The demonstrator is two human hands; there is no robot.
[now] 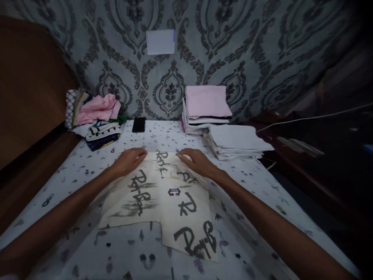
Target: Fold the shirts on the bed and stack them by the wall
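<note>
A cream garment with dark brush-style lettering and a small brown patch lies spread on the patterned white sheet. My left hand pinches its far left corner, fingers closed together. At the far right corner, my right hand holds the cloth between thumb and fingertips. The far edge of the garment runs straight between both hands. Its near edge is uneven, reaching lower on the right side.
Folded clothes are piled at the back left, beside a black phone. White folded cloths and a stack topped by pink cloth stand back right. A patterned wall with a white card rises behind.
</note>
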